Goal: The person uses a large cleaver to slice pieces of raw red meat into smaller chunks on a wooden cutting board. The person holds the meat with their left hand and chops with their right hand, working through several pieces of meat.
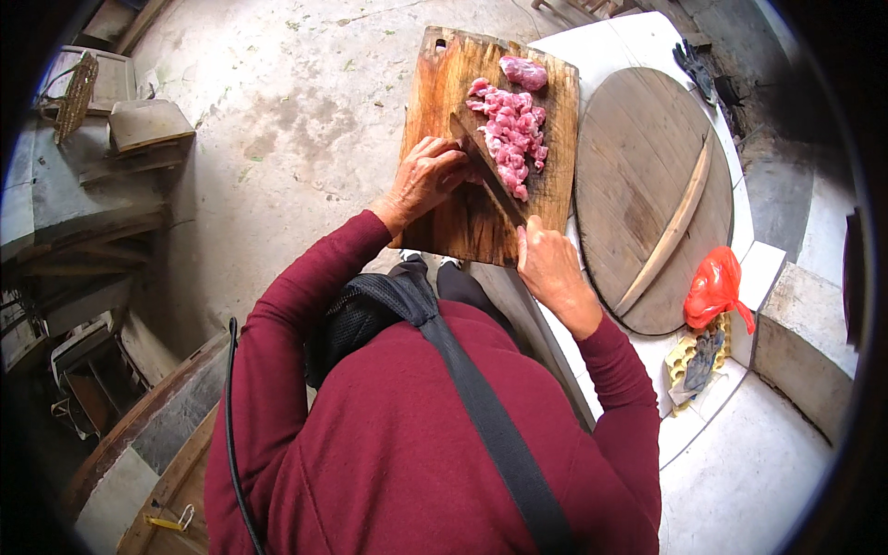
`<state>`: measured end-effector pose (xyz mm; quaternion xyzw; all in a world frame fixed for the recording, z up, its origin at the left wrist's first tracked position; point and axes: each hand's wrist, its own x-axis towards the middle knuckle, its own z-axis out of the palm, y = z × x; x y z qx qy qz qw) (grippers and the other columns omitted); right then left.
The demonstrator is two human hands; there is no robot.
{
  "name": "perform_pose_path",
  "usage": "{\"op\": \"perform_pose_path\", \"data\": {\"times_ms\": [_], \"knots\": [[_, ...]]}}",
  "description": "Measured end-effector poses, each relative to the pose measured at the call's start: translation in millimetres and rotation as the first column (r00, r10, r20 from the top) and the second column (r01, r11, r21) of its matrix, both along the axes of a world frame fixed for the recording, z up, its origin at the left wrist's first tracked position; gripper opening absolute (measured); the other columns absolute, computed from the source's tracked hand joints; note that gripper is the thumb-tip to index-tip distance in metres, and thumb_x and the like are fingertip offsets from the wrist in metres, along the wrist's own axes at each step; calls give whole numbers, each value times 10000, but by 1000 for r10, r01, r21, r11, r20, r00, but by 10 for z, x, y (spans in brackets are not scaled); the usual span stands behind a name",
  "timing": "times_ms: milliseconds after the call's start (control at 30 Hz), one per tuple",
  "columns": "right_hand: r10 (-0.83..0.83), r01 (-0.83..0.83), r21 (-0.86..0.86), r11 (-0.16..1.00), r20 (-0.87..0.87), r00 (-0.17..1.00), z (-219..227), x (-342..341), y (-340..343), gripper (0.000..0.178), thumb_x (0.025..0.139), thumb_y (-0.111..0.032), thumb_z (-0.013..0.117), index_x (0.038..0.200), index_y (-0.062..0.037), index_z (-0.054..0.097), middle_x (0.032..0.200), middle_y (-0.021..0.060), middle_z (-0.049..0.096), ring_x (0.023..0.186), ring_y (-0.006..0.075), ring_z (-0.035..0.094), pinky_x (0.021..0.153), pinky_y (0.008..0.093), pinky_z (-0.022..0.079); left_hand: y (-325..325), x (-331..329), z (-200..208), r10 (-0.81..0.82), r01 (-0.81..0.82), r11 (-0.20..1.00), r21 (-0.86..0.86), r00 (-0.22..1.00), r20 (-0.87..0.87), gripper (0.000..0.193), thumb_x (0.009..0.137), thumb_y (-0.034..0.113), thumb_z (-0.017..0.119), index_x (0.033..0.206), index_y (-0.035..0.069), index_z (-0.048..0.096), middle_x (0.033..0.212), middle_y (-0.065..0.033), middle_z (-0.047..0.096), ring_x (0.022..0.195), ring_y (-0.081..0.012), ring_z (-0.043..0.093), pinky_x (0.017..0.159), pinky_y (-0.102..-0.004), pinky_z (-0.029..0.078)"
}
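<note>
A wooden cutting board (436,79) lies in front of me with a pile of cut pink meat pieces (511,125) on its right half. One larger chunk of meat (524,73) sits at the far end of the pile. My right hand (552,273) grips a knife by its handle, which the fingers hide. The dark knife blade (492,176) slants away to the left, between the pile and my left hand (430,178). Curled fingers of that left hand touch or nearly touch the blade's left side; whatever they pinch is hidden.
A round wooden lid (615,166) with a long pale handle bar (668,233) lies right of the board on a white tiled counter (638,42). Nearer are a red plastic bag (717,289) and a yellow egg tray (682,365). Dark gloves (696,72) lie at the far right.
</note>
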<state>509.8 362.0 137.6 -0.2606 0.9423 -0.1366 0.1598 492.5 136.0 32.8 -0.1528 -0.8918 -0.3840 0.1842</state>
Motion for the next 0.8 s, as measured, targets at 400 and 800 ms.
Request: {"op": "perform_pose_path", "data": {"times_ms": [400,800], "knots": [[44,-51,-61,997,-116,992,-114,-450,-313,213,924,-176,477,826,11,502,633,239,593,595,385,621,488,460,486,-6,-64,-46,11,-10,998,57,1000,-15,145,748,104,701,868,55,637,890,-103,607,839,-281,582,724,-358,485],[84,-99,-141,985,-104,991,-122,-124,-200,98,837,-92,510,826,2,488,687,233,597,667,412,621,586,503,487,-23,-21,-63,36,-36,997,66,999,1,179,725,113,711,864,51,618,905,-98,597,815,-291,568,711,-366,476]]}}
